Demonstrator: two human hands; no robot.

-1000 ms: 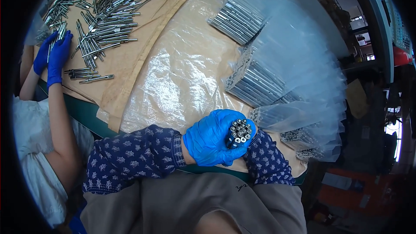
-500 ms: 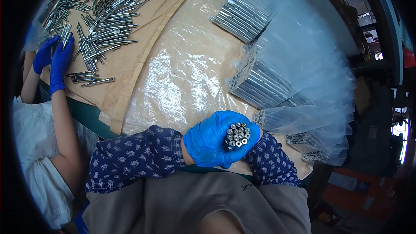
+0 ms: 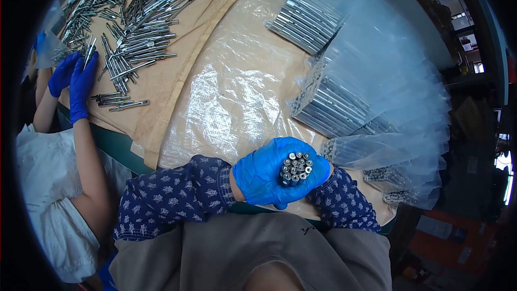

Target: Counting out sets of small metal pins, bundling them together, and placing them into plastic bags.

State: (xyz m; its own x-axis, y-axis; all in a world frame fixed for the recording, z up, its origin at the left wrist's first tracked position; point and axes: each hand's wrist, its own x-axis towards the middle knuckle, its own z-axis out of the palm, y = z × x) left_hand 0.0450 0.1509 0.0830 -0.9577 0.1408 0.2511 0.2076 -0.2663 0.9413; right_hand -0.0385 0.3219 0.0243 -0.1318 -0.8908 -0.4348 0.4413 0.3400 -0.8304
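Note:
A tight bundle of metal rods stands with its round, hollow-looking ends facing up, close to the front of my body. My left hand, in a bright blue glove, is closed around its left side. Against the right side presses my right hand, gloved the same; most of its fingers are hidden behind the bundle and the other hand. The lower lengths of the rods do not show. Beneath lies the tan, plastic-covered table surface.
Clear bags packed with rods are stacked along the right. Loose metal rods lie heaped at the far left, where a co-worker's dark-blue-gloved hands hold a few. A folded cloth edge runs between the two areas.
The whole view has shifted slightly, placing most things a little farther right. My hands stay closed around the bundle, which is tilted slightly differently. The co-worker's hands still hold rods.

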